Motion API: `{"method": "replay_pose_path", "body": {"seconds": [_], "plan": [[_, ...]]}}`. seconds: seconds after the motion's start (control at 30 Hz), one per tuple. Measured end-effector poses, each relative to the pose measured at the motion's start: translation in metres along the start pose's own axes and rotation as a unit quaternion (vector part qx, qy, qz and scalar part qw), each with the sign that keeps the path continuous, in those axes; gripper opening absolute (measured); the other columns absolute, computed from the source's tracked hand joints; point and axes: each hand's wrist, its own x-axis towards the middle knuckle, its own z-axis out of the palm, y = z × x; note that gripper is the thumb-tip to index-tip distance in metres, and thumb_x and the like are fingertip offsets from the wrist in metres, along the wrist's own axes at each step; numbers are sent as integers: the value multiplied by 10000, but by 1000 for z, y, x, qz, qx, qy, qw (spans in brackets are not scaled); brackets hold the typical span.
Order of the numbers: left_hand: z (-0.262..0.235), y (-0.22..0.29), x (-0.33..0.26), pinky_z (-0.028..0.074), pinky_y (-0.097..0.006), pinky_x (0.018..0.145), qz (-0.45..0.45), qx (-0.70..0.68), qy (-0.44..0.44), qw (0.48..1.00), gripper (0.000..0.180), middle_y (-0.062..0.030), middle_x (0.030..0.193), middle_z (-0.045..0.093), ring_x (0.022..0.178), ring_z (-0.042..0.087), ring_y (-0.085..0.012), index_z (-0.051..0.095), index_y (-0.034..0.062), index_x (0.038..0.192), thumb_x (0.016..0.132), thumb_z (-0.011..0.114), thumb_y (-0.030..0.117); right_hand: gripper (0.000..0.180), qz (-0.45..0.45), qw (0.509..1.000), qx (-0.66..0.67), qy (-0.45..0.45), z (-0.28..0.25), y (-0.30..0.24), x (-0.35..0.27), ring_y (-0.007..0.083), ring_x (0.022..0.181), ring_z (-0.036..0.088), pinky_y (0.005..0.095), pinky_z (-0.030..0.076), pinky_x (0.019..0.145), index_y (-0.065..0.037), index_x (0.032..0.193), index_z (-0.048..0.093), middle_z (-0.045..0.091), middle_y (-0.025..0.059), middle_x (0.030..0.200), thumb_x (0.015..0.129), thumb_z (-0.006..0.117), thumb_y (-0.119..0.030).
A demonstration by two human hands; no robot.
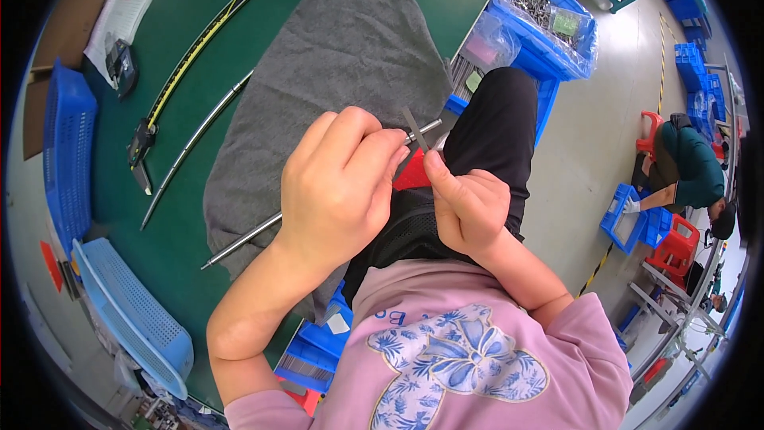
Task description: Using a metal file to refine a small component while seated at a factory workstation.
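Observation:
My left hand (338, 179) is closed around a slim metal rod (247, 239). One end of the rod pokes out past the fingertips, and its long tail slants down to the left over a grey cloth (342, 56). Between the thumb and curled fingers of my right hand (471, 205) is a thin flat grey metal strip (415, 129). The strip crosses the rod close to its tip and seems to touch it. A second metal rod (195, 140) lies on the green table, left of the cloth.
A caliper (143, 143) with a black and yellow scale lies further left. Blue baskets (135, 322) line the table's left edge. At the right, a blue bin (585, 52) holds many small metal parts. Across the aisle a person (692, 163) bends over blue crates beside red stools.

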Motion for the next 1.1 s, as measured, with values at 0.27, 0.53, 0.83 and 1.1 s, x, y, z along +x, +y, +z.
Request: {"method": "replay_pose_path", "body": {"seconds": [0.27, 0.53, 0.83, 1.1], "plan": [[-1, 4, -8, 454, -341, 569, 9, 2, -6, 1000, 199, -55, 777, 551, 678, 544, -237, 656, 19, 853, 667, 725, -5, 413, -13, 1000, 9, -18, 0, -4, -2, 154, 386, 422, 271, 307, 406, 56, 1107, 652, 460, 30, 520, 697, 627, 105], [-1, 4, 7, 433, -350, 544, 2, -28, 17, 999, 217, -96, 745, 571, 638, 555, -260, 654, 8, 837, 647, 734, -59, 481, -7, 999, -34, -16, -11, -5, 7, 133, 382, 397, 293, 299, 407, -3, 1109, 684, 382, -8, 490, 634, 617, 32], [5, 0, -1, 439, -364, 570, -28, -46, 7, 998, 110, -84, 751, 549, 657, 532, -267, 624, 16, 756, 695, 712, -12, 424, 18, 999, -35, -34, -10, -6, 15, 161, 358, 441, 296, 313, 399, -46, 1073, 705, 450, 4, 461, 663, 629, 32], [8, 9, -18, 463, -377, 624, -26, -65, -13, 997, 79, -97, 796, 508, 730, 516, -277, 600, 2, 797, 744, 652, 30, 379, 1, 998, -50, -27, -18, -15, 7, 158, 356, 455, 294, 312, 394, -38, 1042, 710, 467, 13, 465, 678, 632, 30]]}}
